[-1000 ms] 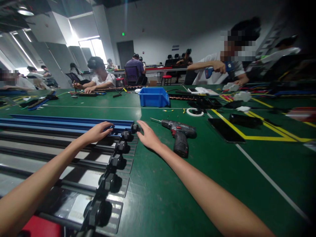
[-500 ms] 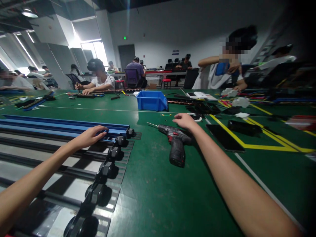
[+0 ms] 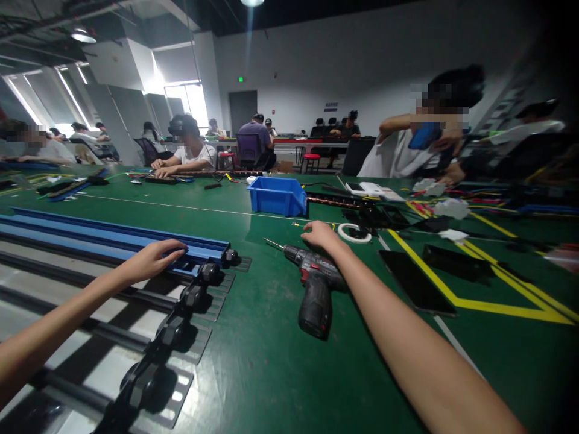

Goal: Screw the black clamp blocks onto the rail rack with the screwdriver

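My left hand (image 3: 156,259) lies on the blue metal rails (image 3: 113,244), its fingers stretched out and thumb apart, gripping nothing I can see. Black knobbed fittings (image 3: 194,295) with slotted plates line the rails' right end. Just beyond the cordless drill (image 3: 316,280) is my right hand (image 3: 319,234), low over the table with fingers loosely extended and nothing visible in them. The drill lies on its side, its long bit pointing left, and my wrist passes close to its rear end. A short yellow-green wire (image 3: 296,225) sits by my right fingertips.
A blue bin (image 3: 278,198) stands beyond my right hand. To the right are a white ring (image 3: 355,233), a flat black panel (image 3: 416,280), a black case (image 3: 456,262) and yellow tape lines. Co-workers sit across the green table (image 3: 253,361).
The view has tilted up and shifted slightly. My right hand has moved a little left past the drill, exposing more of the white ring. My left hand stays on the rails.
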Demonstrator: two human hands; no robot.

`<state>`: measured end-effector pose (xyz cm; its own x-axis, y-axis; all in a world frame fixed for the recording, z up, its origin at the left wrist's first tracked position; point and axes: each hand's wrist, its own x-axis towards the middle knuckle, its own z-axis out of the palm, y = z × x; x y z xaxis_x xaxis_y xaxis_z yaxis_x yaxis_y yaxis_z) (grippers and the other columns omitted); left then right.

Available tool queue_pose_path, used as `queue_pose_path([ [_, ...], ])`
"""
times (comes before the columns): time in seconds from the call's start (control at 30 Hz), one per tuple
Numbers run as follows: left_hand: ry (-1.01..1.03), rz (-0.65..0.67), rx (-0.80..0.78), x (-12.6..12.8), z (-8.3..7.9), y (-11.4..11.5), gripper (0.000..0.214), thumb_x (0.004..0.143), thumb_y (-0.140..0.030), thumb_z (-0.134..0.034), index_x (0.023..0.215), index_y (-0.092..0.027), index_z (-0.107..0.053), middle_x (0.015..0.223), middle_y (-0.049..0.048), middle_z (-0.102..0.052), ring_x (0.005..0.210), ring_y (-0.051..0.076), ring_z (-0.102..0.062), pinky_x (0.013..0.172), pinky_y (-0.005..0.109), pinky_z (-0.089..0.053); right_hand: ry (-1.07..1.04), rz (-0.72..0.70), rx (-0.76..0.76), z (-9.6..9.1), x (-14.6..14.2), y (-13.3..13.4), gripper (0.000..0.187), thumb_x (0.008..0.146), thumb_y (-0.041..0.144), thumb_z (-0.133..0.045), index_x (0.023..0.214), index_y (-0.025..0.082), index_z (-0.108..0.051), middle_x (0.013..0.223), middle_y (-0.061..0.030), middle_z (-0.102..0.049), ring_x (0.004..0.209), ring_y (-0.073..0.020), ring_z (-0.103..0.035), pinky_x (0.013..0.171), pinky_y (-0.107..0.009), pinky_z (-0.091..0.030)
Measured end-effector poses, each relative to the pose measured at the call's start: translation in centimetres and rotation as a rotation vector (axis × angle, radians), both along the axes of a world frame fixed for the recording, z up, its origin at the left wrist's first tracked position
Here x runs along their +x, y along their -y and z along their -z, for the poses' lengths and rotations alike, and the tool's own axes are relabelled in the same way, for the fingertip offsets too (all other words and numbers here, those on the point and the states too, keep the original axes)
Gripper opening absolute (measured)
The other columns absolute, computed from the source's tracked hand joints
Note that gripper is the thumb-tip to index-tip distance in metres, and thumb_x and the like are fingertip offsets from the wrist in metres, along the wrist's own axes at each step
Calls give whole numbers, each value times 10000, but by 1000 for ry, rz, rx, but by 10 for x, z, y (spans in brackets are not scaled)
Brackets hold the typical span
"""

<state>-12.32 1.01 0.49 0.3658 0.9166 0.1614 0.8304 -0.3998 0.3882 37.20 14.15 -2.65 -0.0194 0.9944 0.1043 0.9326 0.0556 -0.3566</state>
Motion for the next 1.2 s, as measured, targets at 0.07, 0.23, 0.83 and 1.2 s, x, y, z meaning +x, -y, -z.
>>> queue_pose_path([
  [0.07, -28, 14, 4, 2, -2, -2, 487, 919, -590, -450, 1152, -233, -684, 1170, 79, -697, 1079, 258, -632, 935, 320, -487, 11, 7, 6, 1, -11, -5, 238, 763, 266, -728, 988, 198, -762, 1036, -112, -731, 997, -255, -678, 857, -298, -493],
  [0.23, -104, 75, 99, 23, -23, 4, 482, 940, -571, -401, 1065, -211, -695, 1078, 108, -691, 1021, 262, -629, 927, 345, -474, 39, 67, 38, 1, -24, -4, 164, 832, 211, -629, 918, 165, -761, 985, -161, -726, 963, -265, -689, 837, -324, -498],
  [0.83, 153, 68, 280, 40, -26, 23, 369, 945, -437, -426, 1055, -193, -680, 1056, 99, -694, 963, 239, -638, 822, 339, -506, 36, 149, 21, 12, -16, 12, 163, 794, 237, -655, 894, 188, -774, 941, -113, -743, 930, -232, -692, 801, -275, -497],
  [1.2, 285, -84, 359, 57, -17, 31, 296, 928, -369, -465, 1031, -196, -682, 1025, 87, -708, 963, 242, -646, 826, 352, -509, -41, 131, -4, 14, -13, 19, 108, 740, 254, -718, 782, 170, -771, 835, -84, -746, 780, -204, -686, 656, -240, -461],
])
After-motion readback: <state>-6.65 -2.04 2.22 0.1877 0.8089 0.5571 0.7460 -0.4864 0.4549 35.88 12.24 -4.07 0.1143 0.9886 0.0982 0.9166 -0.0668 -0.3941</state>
